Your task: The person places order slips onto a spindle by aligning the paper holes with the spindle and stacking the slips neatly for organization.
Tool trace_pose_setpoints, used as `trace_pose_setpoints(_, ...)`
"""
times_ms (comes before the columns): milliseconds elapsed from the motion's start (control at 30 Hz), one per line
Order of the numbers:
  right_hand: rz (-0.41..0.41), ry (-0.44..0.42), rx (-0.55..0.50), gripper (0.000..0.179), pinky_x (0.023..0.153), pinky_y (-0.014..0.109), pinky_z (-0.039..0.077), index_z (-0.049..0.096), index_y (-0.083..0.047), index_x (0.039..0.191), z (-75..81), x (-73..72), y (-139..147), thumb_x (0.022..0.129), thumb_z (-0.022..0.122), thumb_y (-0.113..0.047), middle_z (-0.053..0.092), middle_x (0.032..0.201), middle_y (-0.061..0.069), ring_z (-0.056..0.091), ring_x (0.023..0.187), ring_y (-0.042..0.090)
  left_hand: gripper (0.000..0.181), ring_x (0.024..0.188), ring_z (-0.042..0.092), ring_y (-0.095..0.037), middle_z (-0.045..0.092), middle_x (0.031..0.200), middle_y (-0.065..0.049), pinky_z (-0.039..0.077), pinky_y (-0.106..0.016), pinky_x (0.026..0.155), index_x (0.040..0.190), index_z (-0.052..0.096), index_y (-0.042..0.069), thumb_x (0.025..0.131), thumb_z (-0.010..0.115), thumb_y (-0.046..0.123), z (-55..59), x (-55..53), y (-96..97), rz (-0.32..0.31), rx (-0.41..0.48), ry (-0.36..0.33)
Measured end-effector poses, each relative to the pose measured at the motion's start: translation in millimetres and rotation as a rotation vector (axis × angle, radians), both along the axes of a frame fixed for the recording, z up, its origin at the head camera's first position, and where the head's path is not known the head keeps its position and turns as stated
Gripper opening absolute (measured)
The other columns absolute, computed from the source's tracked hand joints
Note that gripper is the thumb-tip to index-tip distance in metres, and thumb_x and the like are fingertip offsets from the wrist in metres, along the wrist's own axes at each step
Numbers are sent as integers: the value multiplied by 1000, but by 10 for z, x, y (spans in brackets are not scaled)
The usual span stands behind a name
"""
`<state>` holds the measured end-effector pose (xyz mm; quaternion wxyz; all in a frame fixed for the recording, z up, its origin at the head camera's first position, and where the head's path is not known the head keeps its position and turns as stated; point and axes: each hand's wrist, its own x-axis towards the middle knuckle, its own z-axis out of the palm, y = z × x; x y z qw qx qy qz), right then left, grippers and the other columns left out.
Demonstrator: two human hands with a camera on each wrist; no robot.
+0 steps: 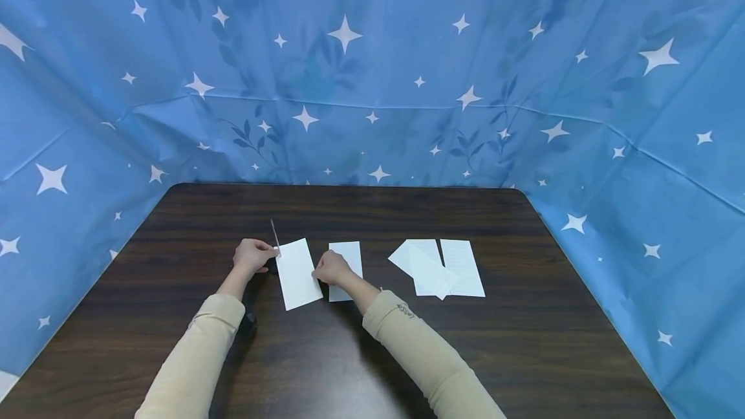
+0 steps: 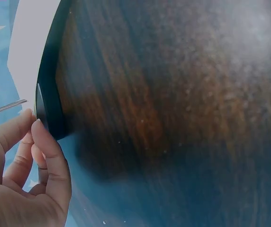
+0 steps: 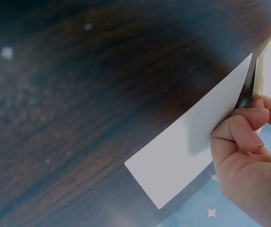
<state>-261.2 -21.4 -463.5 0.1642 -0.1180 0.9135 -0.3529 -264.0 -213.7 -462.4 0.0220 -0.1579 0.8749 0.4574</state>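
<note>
A white sheet of paper (image 1: 298,277) is held up at a slight tilt between the two hands. The left hand (image 1: 253,255) pinches its left edge between thumb and fingers. A thin, straight rod (image 1: 275,235) rises beside those fingertips; in the left wrist view the rod (image 2: 5,108) ends just above them, and I cannot tell whether the hand holds it. The right hand (image 1: 334,268) pinches the sheet's right edge with thumb and curled fingers. Under the right hand, another white sheet (image 1: 347,252) lies on the table, partly covered by the hand in the head view.
To the right on the dark wooden table (image 1: 547,341) lie several overlapping white sheets (image 1: 464,270), some turned at an angle. A blue curtain (image 1: 384,70) with white stars hangs behind the table's far edge and down both sides.
</note>
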Motion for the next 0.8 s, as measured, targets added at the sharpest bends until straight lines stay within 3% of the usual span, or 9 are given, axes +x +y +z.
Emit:
trace_pose_setpoints(133,14,25,40,57,40,19,19,32,-15,38,18,8,-16,87,60,-7,25,35,-6,20,36,8,25,61,60,-12,59,106,-24,57,-24,53,98,67,-9,87,64,13,-3,-1,11,-4,-2,-2)
trace_pose_setpoints(300,14,48,59,56,39,19,18,30,-16,39,15,27,-32,86,60,-6,22,36,-7,19,36,7,26,62,62,-13,58,112,-26,57,-25,54,99,67,-9,88,63,13,-9,-5,4,-7,-4,-15)
trace_pose_setpoints(400,25,46,61,53,39,19,19,33,-15,41,21,25,-28,86,59,-6,25,37,-7,21,37,7,24,67,60,-16,60,102,-22,57,-24,54,98,67,-9,86,65,12,-14,1,-6,23,35,-16)
trace_pose_setpoints(500,37,47,97,45,41,22,28,43,-11,45,-30,-21,-29,87,59,-9,36,40,-3,31,40,10,21,68,56,-16,59,92,-15,56,-22,53,95,66,-7,84,68,11,-25,6,-13,63,84,-19)
trace_pose_setpoints(600,66,67,110,34,46,26,39,56,-10,57,-437,-290,-41,89,59,-20,51,49,0,45,46,13,19,70,54,-16,55,93,-14,56,-22,54,93,64,-5,84,68,10,-34,3,-16,80,117,-28)
trace_pose_setpoints(733,92,126,85,20,47,26,42,57,-14,72,-1114,-690,-68,89,55,-24,57,58,-3,51,49,12,20,75,54,-18,53,103,-19,57,-22,55,97,62,-5,85,66,9,-37,3,-22,73,137,-33)
trace_pose_setpoints(800,83,88,77,16,48,27,44,56,-13,77,-1018,-641,-62,90,54,-22,58,62,-1,53,51,13,22,78,56,-20,52,107,-23,57,-23,56,102,61,-6,86,64,8,-36,7,-35,62,150,-35)
